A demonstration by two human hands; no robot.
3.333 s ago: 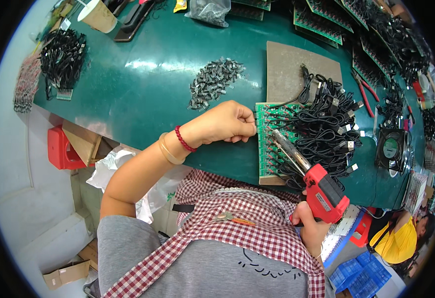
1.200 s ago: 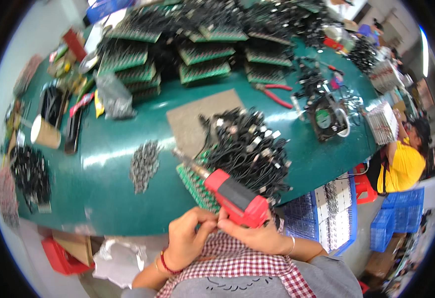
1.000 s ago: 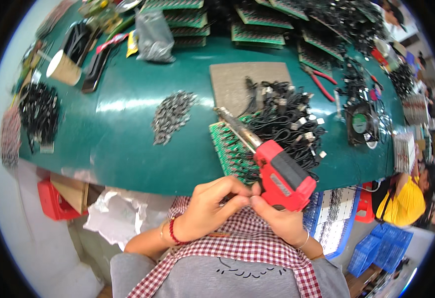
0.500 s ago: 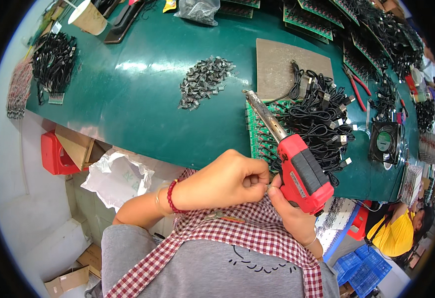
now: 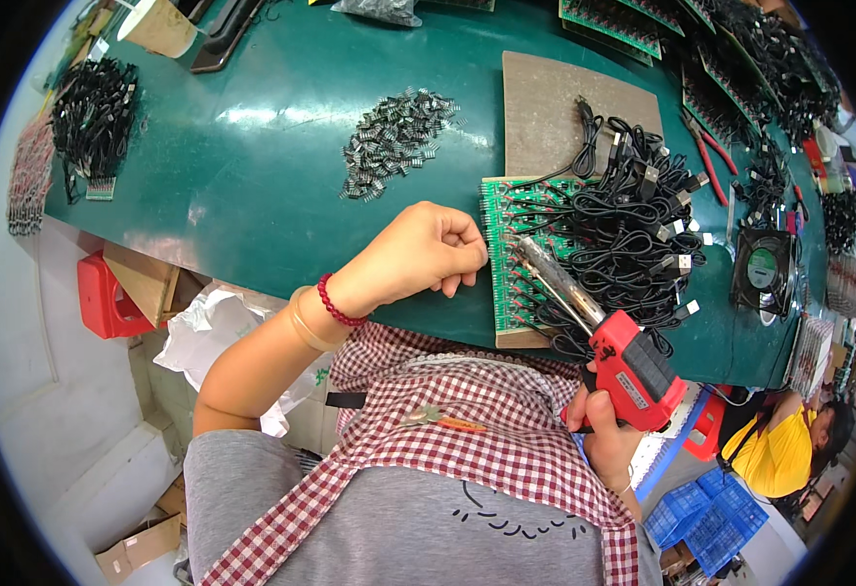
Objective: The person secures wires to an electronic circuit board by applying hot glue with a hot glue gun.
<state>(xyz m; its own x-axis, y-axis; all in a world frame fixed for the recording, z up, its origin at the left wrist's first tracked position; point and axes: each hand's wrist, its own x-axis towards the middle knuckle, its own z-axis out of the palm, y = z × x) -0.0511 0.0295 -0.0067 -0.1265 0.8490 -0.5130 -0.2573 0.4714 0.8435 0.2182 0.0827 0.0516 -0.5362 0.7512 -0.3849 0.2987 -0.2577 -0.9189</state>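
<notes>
My right hand (image 5: 611, 441) is gripping the red soldering gun (image 5: 631, 369) by its handle, fingers clamped round it, tip hovering over the green board (image 5: 502, 256) at the desk (image 5: 252, 176) edge. My left hand (image 5: 418, 256) is curling shut at the board's left rim. The board is looking thin, stiff, fragile; best held by edges. The black cables (image 5: 623, 234) are lying limp across it.

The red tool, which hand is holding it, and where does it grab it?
The right hand holds the red soldering gun by its handle, below the red body. Whether the closed left hand holds anything cannot be told.
</notes>
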